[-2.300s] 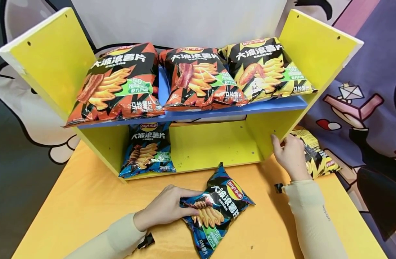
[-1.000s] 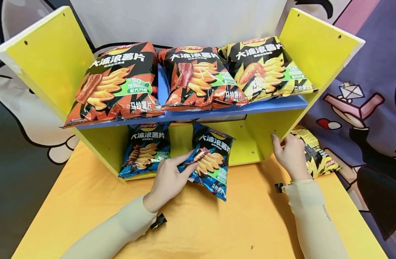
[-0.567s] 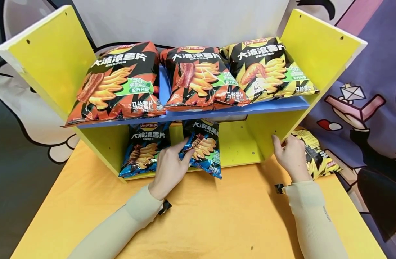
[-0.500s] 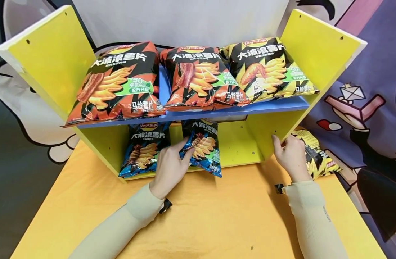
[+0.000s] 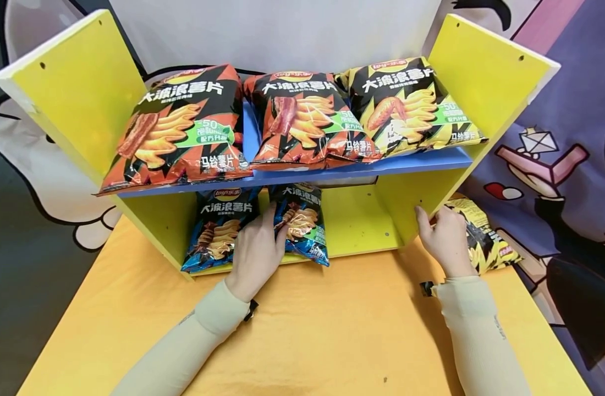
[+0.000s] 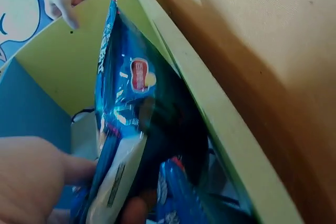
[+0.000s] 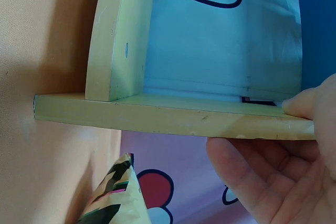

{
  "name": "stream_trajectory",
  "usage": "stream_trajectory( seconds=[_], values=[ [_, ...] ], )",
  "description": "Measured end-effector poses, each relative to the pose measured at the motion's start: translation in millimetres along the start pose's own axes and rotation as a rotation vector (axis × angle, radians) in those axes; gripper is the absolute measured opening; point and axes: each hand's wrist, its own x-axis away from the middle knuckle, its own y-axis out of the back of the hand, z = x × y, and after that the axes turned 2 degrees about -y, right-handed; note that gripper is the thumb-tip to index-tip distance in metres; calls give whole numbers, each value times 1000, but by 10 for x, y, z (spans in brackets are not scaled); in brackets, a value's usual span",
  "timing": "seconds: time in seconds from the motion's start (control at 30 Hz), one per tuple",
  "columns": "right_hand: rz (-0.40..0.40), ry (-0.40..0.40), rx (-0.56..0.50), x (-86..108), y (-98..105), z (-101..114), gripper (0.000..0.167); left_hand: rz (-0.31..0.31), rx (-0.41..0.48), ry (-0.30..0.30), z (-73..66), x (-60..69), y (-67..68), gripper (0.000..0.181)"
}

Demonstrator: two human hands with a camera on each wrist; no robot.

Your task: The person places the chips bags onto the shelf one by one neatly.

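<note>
My left hand [image 5: 258, 250] pinches the left edge of a blue-and-black chip bag [image 5: 302, 220] inside the lower level of the yellow shelf unit [image 5: 367, 220]. In the left wrist view the thumb lies on one side of this bag [image 6: 123, 87], with a fingertip on the other. Just to its left stands another blue chip bag [image 5: 218, 228], partly behind that hand. My right hand [image 5: 446, 239] grips the front edge of the unit's right side panel [image 5: 413, 203]. The right wrist view shows the thumb inside the panel [image 7: 173, 120] and the fingers outside.
Two red chip bags [image 5: 179, 132] and a yellow one [image 5: 406, 110] lie on the blue upper shelf [image 5: 421, 161]. Another yellow chip bag [image 5: 490, 236] lies on the table [image 5: 342, 335], right of the unit. The lower level's right part shows a bare yellow base.
My left hand has carried the blue chip bag from the table up into the lower level, then shifted it left towards the other blue bag. The right hand has stayed on the side panel.
</note>
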Motion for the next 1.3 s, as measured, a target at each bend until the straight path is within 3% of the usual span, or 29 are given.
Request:
stream_trajectory(
  seconds=[0.13,0.27,0.5,0.77,1.0,1.3],
  values=[
    [0,-3,-2,1,7,4,30,39,-153,-84,3,45,33,72],
    [-3,5,-2,3,3,-2,30,40,-261,-143,4,96,47,64],
    [-3,17,-1,2,7,-1,29,35,-394,-117,65,151,34,55],
    [-4,11,-2,6,1,-10,28,-36,-431,-142,108,172,-27,55],
    [-9,14,0,0,-9,-17,27,6,-420,-121,147,202,-79,62],
    [-2,0,0,1,-1,-16,29,25,-423,-131,166,235,-40,72]
  ],
)
